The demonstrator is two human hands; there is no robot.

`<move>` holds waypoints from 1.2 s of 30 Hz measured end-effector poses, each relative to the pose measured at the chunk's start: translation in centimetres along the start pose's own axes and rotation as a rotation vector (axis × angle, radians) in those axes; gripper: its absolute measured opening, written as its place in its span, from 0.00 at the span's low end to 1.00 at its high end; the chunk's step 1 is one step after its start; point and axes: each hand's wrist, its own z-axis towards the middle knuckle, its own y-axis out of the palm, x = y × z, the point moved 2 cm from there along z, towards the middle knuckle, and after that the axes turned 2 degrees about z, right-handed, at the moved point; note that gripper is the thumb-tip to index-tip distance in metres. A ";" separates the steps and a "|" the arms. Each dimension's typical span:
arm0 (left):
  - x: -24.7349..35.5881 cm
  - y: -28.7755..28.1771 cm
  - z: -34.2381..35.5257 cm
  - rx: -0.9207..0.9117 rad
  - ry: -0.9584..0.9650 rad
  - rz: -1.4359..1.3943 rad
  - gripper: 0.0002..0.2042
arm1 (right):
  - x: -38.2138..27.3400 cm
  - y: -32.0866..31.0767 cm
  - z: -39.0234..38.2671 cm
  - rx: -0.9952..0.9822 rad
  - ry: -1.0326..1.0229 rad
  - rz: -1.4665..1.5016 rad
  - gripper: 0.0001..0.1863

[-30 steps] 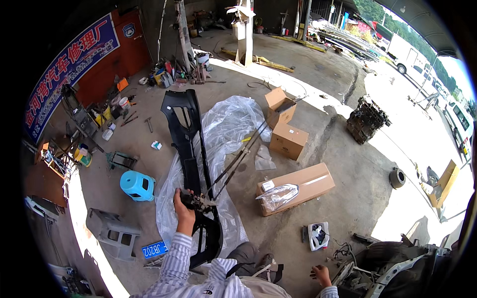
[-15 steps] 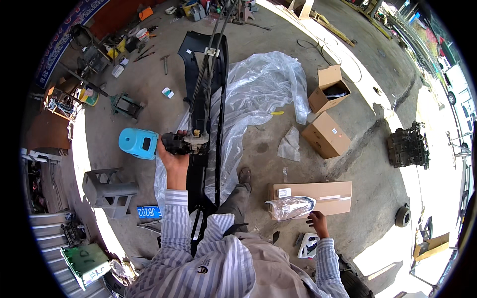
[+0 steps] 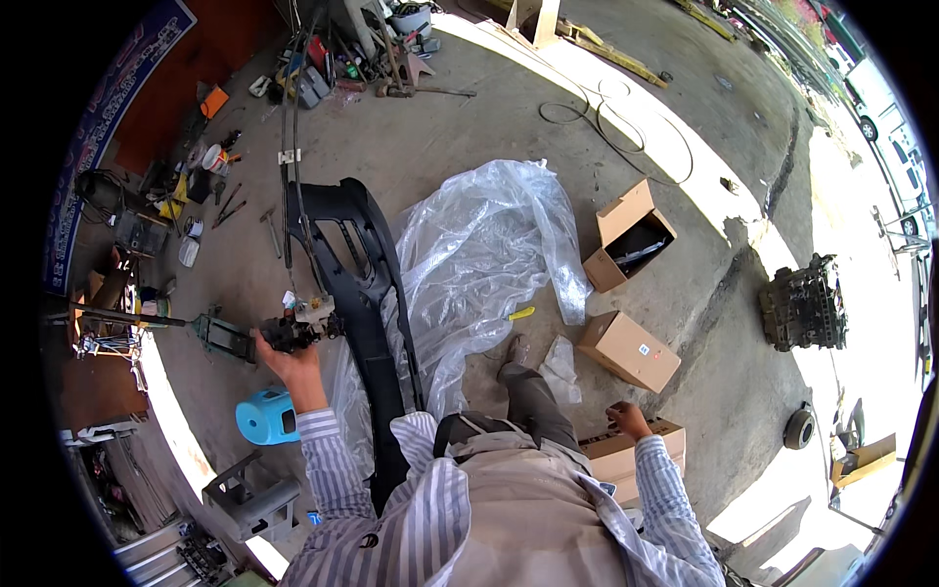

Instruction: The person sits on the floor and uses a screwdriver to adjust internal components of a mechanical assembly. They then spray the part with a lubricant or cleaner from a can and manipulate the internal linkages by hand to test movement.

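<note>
In my left hand [image 3: 301, 377] is a dark metal mechanism [image 3: 293, 333] with a pale fitting. My fingers are wrapped round its near side. Two long thin cables or rods [image 3: 296, 205] run from it toward the far side, joined by a white clip [image 3: 289, 157]. Just right of it lies a long black plastic bumper [image 3: 377, 338] on the floor, partly over clear plastic sheeting [image 3: 479, 235]. My right hand [image 3: 631, 421] hangs above a long cardboard box [image 3: 636, 452], its fingers loosely bent and apart with nothing visible in them.
A blue stool [image 3: 264, 418] and a grey stool [image 3: 254, 499] stand at the left, below a green jack [image 3: 223, 338]. On the right are an open carton [image 3: 616, 235], a second carton [image 3: 631, 352] and an engine block [image 3: 804, 303]. A hose [image 3: 636, 147] curls farther off.
My view has moved forward. The mechanism and its cables have swung left, off the bumper, still in my left hand. My right hand now hovers over the long box's far end.
</note>
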 end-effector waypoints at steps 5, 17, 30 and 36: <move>-5.8 9.8 10.9 0.073 0.093 0.067 0.20 | -28.6 -6.7 13.3 0.063 -0.231 -0.214 0.20; -33.2 45.5 45.7 0.003 0.002 -0.039 0.20 | -73.2 -17.6 52.2 0.131 -0.348 -0.079 0.17; -50.6 92.3 76.8 0.004 -0.130 -0.040 0.20 | -97.3 -28.6 80.4 -0.109 0.214 -0.220 0.21; -57.8 104.7 93.0 -0.115 -0.058 -0.077 0.17 | -130.8 -31.0 104.1 -0.081 -0.228 -0.901 0.22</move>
